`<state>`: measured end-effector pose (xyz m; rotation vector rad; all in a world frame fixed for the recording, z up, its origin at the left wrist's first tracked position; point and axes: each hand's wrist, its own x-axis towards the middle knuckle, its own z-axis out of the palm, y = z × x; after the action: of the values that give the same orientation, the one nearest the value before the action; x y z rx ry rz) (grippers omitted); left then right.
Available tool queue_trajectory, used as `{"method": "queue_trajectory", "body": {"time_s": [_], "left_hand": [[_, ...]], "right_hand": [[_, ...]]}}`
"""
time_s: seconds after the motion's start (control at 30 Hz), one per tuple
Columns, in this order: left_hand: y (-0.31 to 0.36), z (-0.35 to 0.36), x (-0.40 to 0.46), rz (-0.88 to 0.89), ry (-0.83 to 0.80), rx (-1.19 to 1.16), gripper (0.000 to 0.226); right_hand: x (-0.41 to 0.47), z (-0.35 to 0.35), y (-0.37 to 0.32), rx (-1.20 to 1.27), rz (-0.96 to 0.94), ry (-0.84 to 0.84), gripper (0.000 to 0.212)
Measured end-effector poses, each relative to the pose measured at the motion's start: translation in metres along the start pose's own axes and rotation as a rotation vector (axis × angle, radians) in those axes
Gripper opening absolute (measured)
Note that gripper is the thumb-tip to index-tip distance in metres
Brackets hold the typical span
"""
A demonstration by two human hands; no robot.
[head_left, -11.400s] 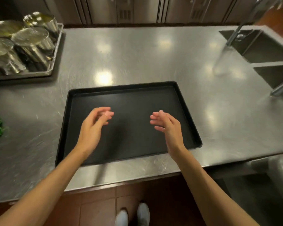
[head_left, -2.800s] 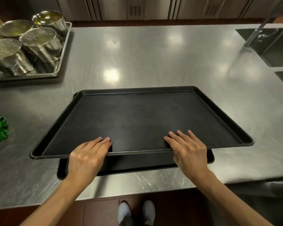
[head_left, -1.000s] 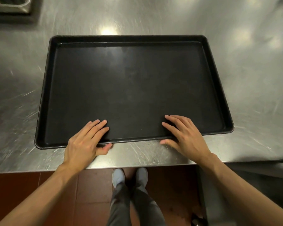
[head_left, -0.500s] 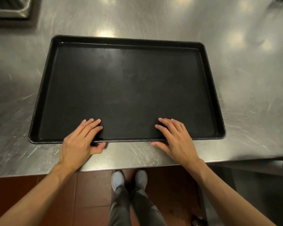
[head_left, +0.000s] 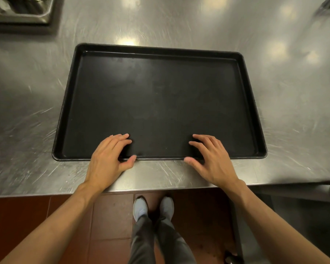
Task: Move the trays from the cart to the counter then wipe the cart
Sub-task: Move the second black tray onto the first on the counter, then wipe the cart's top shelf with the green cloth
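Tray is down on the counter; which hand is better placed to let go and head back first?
Roughly even, slightly the right hand: its fingers look spread and lifting over the black tray's near rim, while the left hand has its thumb at the rim.

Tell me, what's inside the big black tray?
Nothing lies in the black tray except fingertips of the left hand and right hand resting over its near edge. Whatever is underneath the tray is covered.
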<state>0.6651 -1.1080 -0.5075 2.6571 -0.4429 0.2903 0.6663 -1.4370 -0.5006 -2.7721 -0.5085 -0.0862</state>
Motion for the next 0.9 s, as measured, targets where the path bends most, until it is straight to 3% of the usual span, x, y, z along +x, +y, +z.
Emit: {"method": "queue_trajectory", "body": {"time_s": [0.1, 0.2, 0.27, 0.37, 0.5, 0.7, 0.9], "left_hand": [[0.021, -0.036, 0.013, -0.195, 0.005, -0.215, 0.045], [0.039, -0.093, 0.025, -0.453, 0.124, -0.564, 0.031], [0.048, -0.144, 0.025, -0.538, 0.274, -0.834, 0.033], [0.052, -0.228, 0.007, -0.557, 0.56, -1.042, 0.034], [0.037, -0.323, -0.071, -0.541, 0.791, -1.037, 0.037], [-0.009, -0.414, -0.226, -0.646, 1.118, -0.933, 0.035], [-0.035, -0.452, -0.291, -0.656, 1.243, -0.862, 0.033]], "right_hand": [[0.018, -0.028, -0.037, 0.359, 0.265, 0.058, 0.059], [0.059, -0.08, -0.101, 0.849, 0.463, 0.213, 0.047], [0.083, -0.119, -0.154, 1.101, 0.468, 0.255, 0.04], [0.1, -0.165, -0.227, 1.336, 0.387, 0.261, 0.024], [0.094, -0.188, -0.317, 1.467, 0.263, 0.202, 0.033], [0.065, -0.169, -0.452, 1.503, 0.127, 0.057, 0.035], [0.059, -0.149, -0.539, 1.483, 0.104, -0.007, 0.03]]}}
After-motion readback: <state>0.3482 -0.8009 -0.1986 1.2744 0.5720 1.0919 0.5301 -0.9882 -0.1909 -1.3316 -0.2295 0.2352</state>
